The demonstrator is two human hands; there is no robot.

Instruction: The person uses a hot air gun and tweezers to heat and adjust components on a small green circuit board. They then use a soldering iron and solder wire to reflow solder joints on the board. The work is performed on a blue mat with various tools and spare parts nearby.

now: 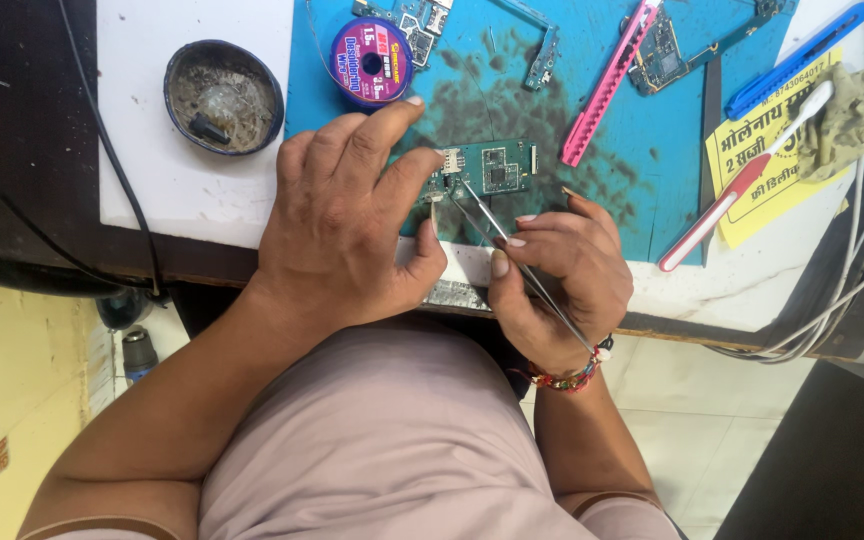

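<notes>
- The left hand (pixel 347 225) presses its fingers down on the small green circuit board (pixel 482 172), which lies on the blue mat (pixel 652 150) near the table's front edge.
- The right hand (pixel 557 275) pinches thin metal tweezers (pixel 497 240) shut-tight, tips touching the board.
- A slip could scratch tiny parts or flick one off the edge.
- The pink tool (pixel 607 85) and wire spool (pixel 372 60) sit close; little room.

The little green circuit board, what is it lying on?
The small green circuit board lies on a blue work mat smudged with dark stains. The left hand covers the board's left end, so what lies under that part cannot be seen.
</notes>
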